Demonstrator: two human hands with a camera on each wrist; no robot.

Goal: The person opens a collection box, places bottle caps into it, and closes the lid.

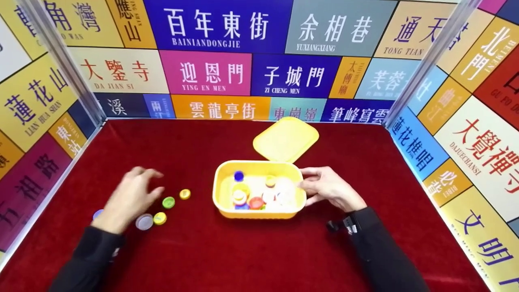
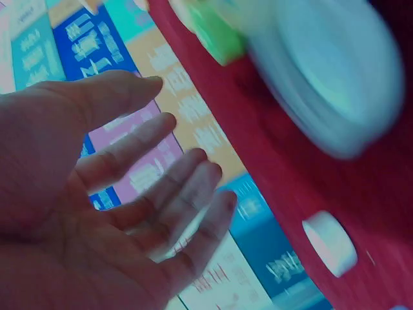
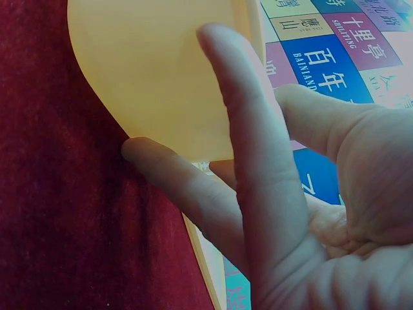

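Observation:
My left hand (image 1: 131, 194) is over the left side of the cloth, blurred, its fingers loosely spread and nothing between them in the left wrist view. Beneath and beside it lie a large pale lid (image 1: 144, 222), a green bottle cap (image 1: 168, 202), two yellow caps, one nearer (image 1: 160, 218) and one farther right (image 1: 185, 194), and a partly hidden blue cap (image 1: 97, 213). At the centre stands a yellow plastic box (image 1: 259, 214) with several colored caps inside. My right hand (image 1: 330, 186) touches the box's right side with mostly straight fingers (image 3: 248, 123) against the outer wall.
A yellow box lid (image 1: 287, 138) lies flat behind the box. Red cloth (image 1: 259, 255) covers the table. Printed panels (image 1: 206, 73) with large characters enclose the back and sides, with metal posts (image 1: 425, 65) at the corners.

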